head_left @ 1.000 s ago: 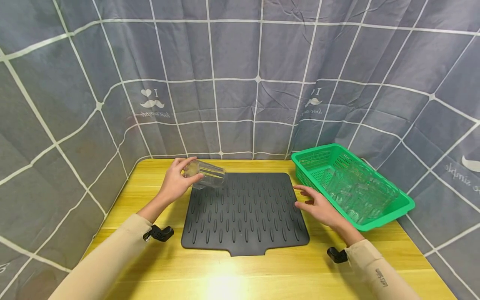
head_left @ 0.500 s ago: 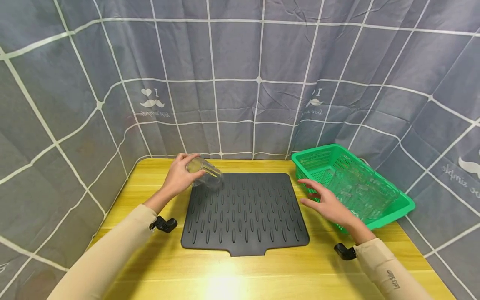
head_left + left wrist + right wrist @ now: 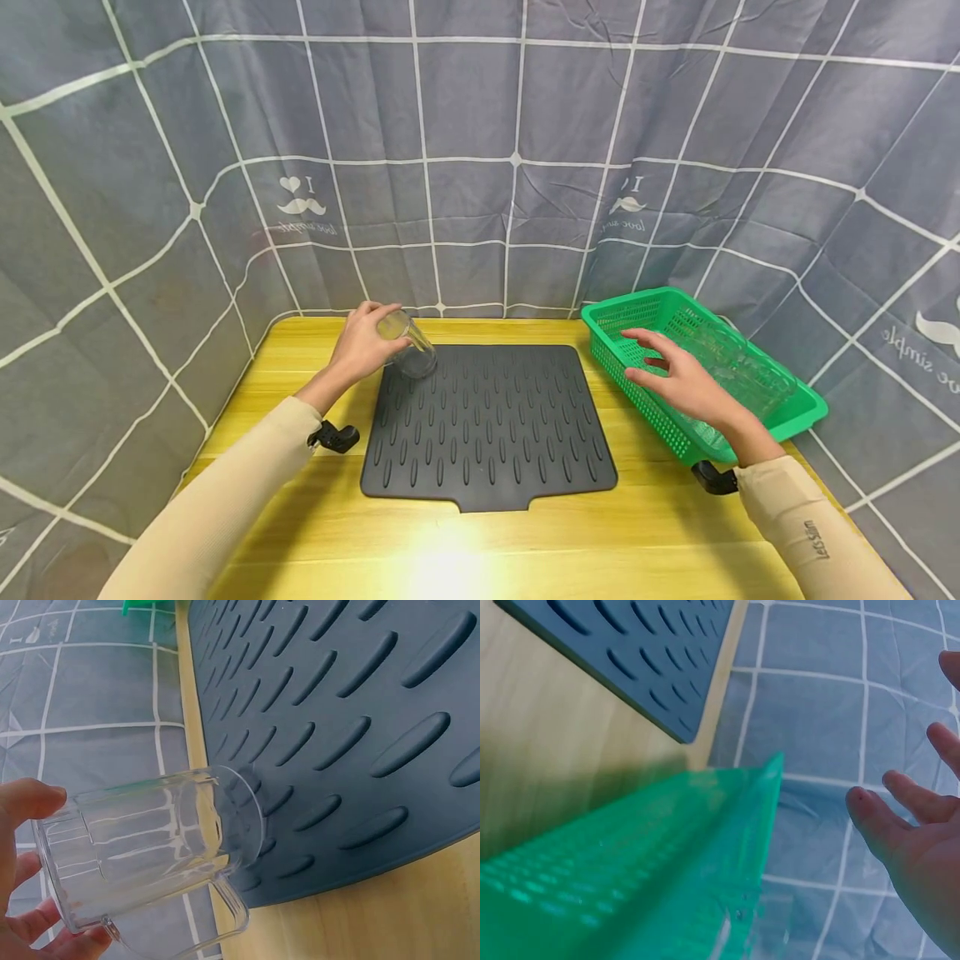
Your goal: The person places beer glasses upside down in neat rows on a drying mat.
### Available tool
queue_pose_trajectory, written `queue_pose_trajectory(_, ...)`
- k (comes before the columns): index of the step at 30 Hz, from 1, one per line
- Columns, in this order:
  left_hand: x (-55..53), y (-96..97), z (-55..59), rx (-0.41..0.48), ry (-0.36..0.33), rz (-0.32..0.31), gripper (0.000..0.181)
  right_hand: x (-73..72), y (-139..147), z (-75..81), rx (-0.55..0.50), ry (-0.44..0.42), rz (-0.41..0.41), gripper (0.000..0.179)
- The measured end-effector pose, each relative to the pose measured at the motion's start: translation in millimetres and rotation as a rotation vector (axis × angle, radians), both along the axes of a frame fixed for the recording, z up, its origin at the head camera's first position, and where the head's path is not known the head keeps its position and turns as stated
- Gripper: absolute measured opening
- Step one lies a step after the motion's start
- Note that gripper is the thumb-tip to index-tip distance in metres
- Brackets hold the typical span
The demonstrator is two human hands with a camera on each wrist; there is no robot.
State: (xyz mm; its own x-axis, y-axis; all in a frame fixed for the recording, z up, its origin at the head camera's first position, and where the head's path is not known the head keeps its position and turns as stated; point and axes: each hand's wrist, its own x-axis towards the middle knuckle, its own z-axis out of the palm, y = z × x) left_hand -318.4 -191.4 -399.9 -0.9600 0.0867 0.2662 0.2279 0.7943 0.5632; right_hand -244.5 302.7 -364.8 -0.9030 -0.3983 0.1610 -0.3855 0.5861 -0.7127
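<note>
My left hand grips a clear mug by one end, thumb on one side and fingers on the other. The mug is tilted, its far end low over the back left corner of a black ribbed mat. A handle on the mug's side shows in the left wrist view, where the mug overlaps the mat's edge. My right hand hovers above the green basket, fingers spread and relaxed, holding nothing. Inside the basket lie several clear glasses, partly hidden by the right hand.
The mat lies flat on a yellow wooden table, its tab towards me. A grey curtain with white lines hangs behind and along both sides. The basket's raised rim stands at the right of the mat.
The left hand has tipped the mug steeper, bringing its far end down towards the mat's corner. The right hand has moved right, from beside the mat to over the basket.
</note>
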Motion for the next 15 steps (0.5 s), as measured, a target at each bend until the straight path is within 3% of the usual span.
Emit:
queue_pose_trajectory(8, -5.9, 1.8, 3.9, -0.051, -0.010, -0.009, 0.064, -5.3, 12, 16.6, 0.046, 0.051, -0.043, 0.061)
queue_pose_trajectory(15, -10.9, 2.4, 6.1, -0.080, -0.056, -0.024, 0.063, -17.4, 26, 18.8, 0.131, 0.146, -0.076, 0.059)
